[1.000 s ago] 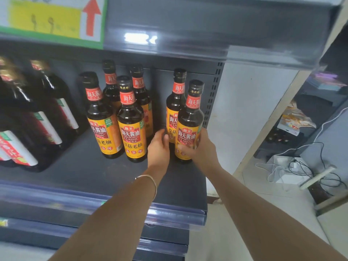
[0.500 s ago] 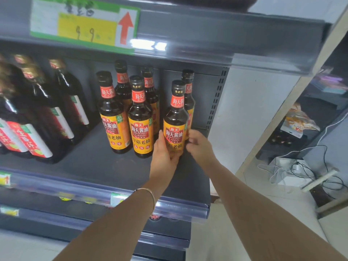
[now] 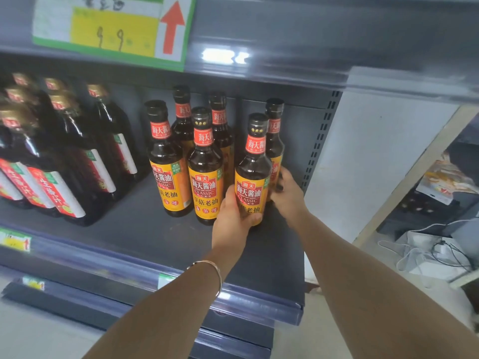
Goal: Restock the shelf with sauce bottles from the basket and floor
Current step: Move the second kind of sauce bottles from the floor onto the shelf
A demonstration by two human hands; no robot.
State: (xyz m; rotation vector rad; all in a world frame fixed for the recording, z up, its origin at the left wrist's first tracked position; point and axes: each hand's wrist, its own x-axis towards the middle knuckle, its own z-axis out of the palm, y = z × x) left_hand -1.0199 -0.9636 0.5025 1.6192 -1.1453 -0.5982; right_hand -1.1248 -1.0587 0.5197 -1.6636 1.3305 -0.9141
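Steadying: left hand [image 3: 234,218] grasps the front bottle [image 3: 252,172] low on its orange label, thumb across the front.
Right hand: right hand [image 3: 287,195] has fingers curled round the lower body of the rear bottle [image 3: 274,141].
Where: both bottles stand upright at the right end of the shelf [image 3: 129,229], the rear one just behind the front one and close to it.
Handling: the bottles look like glass full of dark sauce, so probably heavy for their size, rigid and breakable. The bare shoulders are likely slick. The label band should give the surest hold, with the neck as a second choice. They are tall and narrow and packed tight, so a nudge could knock a neighbour over.
Count, bottles: six with orange labels, three in front and three behind, and two of them in hand.
Count, jugs: at least six gold-capped jugs [image 3: 77,161] at left, some cut off by the frame.
Count, other: one yellow price tag [image 3: 114,29] overhead, one bracelet [image 3: 207,270] on the left wrist.
Basket: not in view.
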